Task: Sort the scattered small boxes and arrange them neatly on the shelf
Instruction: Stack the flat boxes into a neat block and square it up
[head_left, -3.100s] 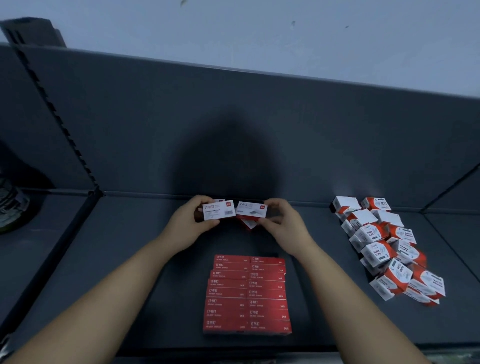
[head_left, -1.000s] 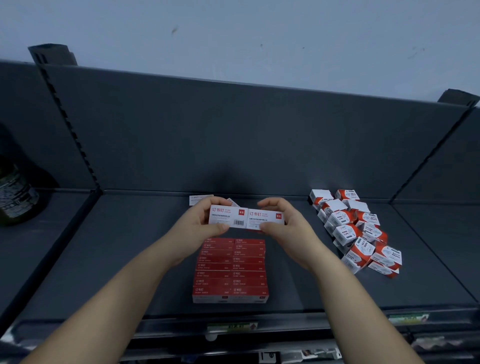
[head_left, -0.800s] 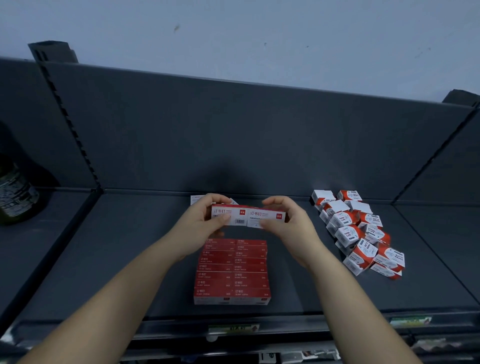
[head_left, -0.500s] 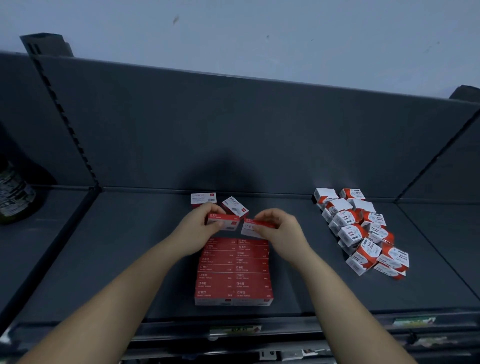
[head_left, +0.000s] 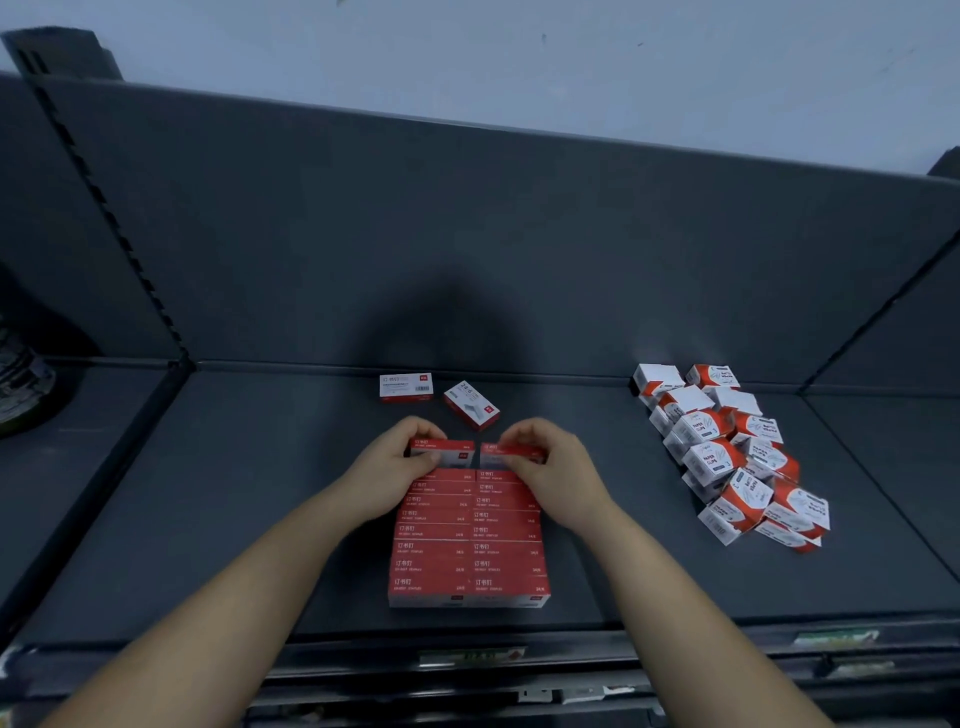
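Observation:
Two neat columns of red staple boxes (head_left: 467, 540) lie on the dark shelf (head_left: 260, 519). At the far end of the left column my left hand (head_left: 387, 470) grips one red staple box (head_left: 451, 450). My right hand (head_left: 553, 470) grips another red staple box (head_left: 498, 453) at the far end of the right column. Both boxes sit low, at the level of the rows. Two loose staple boxes lie behind: one white-faced (head_left: 405, 386) and one turned at an angle (head_left: 471, 404).
A heap of red-and-white paper clip boxes (head_left: 727, 457) spreads along the right of the shelf. The shelf's back panel (head_left: 467, 234) rises behind. A dark round object (head_left: 21, 384) sits on the neighbouring shelf at far left. Price-label strips (head_left: 470, 657) run along the front edge.
Both hands have lowered their boxes from chest height, turned them red side up, and brought them down to the far end of the two columns.

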